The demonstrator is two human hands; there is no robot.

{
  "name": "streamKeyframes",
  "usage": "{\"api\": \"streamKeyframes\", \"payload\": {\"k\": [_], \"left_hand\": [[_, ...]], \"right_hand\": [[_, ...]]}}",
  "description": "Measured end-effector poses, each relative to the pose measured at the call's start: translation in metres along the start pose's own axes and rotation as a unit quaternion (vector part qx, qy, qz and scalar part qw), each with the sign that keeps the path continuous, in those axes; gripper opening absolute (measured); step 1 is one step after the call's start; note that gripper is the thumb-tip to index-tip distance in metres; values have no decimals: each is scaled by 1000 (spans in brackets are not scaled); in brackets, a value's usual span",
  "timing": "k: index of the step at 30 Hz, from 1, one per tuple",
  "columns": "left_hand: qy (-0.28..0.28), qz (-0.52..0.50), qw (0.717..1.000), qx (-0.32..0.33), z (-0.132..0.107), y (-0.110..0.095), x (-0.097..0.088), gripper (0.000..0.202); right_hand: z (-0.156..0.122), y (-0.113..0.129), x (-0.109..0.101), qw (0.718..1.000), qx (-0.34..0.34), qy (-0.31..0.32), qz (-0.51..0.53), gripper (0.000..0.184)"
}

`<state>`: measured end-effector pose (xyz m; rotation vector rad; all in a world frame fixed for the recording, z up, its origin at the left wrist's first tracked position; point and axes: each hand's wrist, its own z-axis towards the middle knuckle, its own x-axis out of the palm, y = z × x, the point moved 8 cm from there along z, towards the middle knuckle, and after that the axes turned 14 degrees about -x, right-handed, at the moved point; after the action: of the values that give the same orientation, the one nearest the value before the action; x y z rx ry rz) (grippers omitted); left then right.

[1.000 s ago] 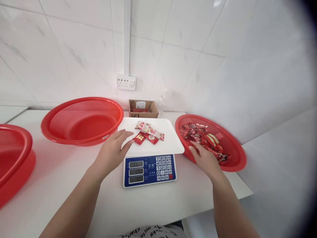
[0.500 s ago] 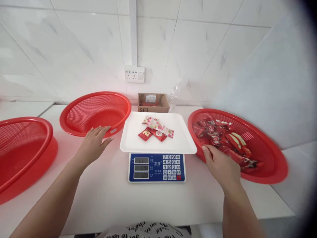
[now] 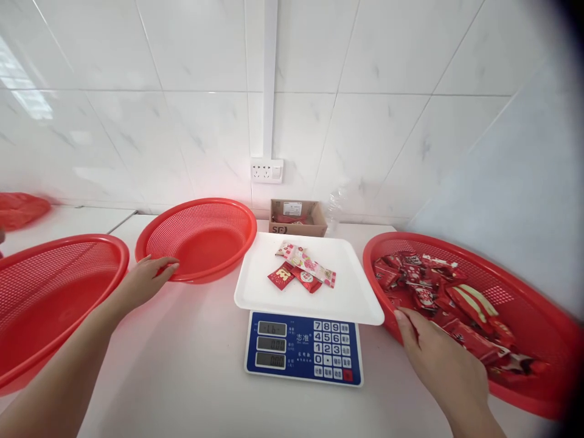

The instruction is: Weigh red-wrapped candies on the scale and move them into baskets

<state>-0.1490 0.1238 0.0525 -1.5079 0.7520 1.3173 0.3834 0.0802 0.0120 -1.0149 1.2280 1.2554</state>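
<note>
Head view: left hand (image 3: 143, 281), fingers loosely extended, nothing visibly held, by middle colander (image 3: 157, 238); right hand (image 3: 444, 368), half-curled at right colander (image 3: 500, 294), firmness of hold untellable; packets (image 3: 306, 263) central on scale pan (image 3: 264, 299), presumably to bear evenly.

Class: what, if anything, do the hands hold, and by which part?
Right hand: seemingly the rightmost round red plastic basket, by its near rim. Left hand: at the rim of the middle round red plastic basket; hold cannot be told.
</note>
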Motion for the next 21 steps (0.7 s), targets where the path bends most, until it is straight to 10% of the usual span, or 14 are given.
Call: {"api": "streamKeyframes", "payload": {"k": [4,13,21], "left_hand": [[-15,-44,999,16,-21,-34,-2,42],[64,-65,943,321,-75,-204,52,38],[44,-40,945,322,-70,-222,59,29]], "right_hand": [[0,3,-3,1000,-6,-13,-4,49],[-2,9,-7,1000,-8,14,1,50],[-4,13,-10,1000,-25,2,1,50]]}}
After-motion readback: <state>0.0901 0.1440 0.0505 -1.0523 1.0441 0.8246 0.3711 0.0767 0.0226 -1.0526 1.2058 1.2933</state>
